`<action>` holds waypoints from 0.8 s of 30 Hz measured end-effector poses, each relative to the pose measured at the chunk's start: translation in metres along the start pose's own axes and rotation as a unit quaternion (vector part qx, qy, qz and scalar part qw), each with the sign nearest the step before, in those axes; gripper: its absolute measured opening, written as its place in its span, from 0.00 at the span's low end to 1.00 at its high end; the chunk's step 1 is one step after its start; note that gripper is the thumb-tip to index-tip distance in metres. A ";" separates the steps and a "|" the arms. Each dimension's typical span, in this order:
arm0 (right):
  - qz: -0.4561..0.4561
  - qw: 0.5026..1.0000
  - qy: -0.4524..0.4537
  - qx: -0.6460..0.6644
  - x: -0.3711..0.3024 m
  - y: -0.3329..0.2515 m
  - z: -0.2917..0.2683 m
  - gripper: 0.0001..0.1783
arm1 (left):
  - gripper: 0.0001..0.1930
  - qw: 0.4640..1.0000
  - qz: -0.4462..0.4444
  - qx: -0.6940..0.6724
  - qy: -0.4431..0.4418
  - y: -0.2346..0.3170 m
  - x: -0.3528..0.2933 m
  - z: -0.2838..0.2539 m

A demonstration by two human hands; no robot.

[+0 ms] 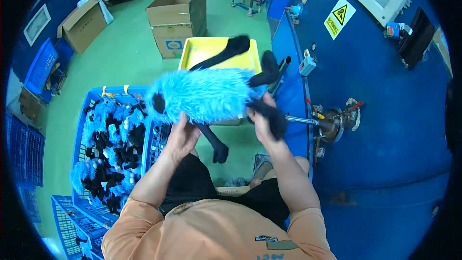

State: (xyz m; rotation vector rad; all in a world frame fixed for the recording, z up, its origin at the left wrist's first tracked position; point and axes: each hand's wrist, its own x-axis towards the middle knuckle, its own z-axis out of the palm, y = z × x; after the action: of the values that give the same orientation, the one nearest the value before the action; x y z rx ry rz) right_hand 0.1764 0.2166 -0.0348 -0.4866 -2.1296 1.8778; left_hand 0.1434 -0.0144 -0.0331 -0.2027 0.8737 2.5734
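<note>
A furry bright blue plush toy (207, 94) with long black limbs lies stretched sideways across both my hands. My left hand (183, 137) grips its underside near the left end, beside a dark oval patch; one black limb hangs down next to it. At the right end, my right hand (262, 123) is closed around the toy where the black limbs begin, some of its fingers hidden behind them. Beyond the toy sits a yellow tray (192, 48), partly covered by it and by a raised black limb.
To my left stands a blue plastic crate (83, 139) heaped with similar blue and black plush pieces. An open cardboard box (175, 19) is farther ahead. A blue machine wall (365, 163) runs along my right, with a metal nozzle pipe (301, 120) jutting toward my right hand.
</note>
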 end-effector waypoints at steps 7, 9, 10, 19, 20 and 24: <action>0.074 0.996 -0.012 0.045 -0.027 0.010 0.014 0.22 | 0.12 0.962 -0.210 -0.136 0.107 -0.031 0.026 -0.013; 0.017 0.999 0.021 0.031 -0.032 0.023 0.012 0.26 | 0.12 0.970 -0.212 -0.075 0.091 -0.057 0.020 -0.005; -0.012 0.999 0.038 0.022 -0.034 0.031 0.010 0.29 | 0.12 0.972 -0.214 -0.045 0.081 -0.072 0.017 0.001; -0.072 0.819 0.333 -0.461 -0.033 0.053 -0.167 0.09 | 0.13 0.967 -0.200 0.156 0.013 -0.176 0.014 0.078; -0.073 0.775 0.353 -0.518 -0.031 0.056 -0.175 0.10 | 0.13 0.967 -0.203 0.153 0.008 -0.181 0.015 0.080; -0.052 0.758 0.338 -0.556 -0.031 0.053 -0.167 0.10 | 0.13 0.965 -0.221 0.140 -0.020 -0.180 0.016 0.068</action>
State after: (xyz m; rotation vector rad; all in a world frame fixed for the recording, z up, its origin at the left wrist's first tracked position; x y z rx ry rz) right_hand 0.2765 0.3602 -0.0652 -1.0142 -2.3491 0.0510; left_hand 0.2058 0.1616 -0.0820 -0.2313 1.0314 2.0140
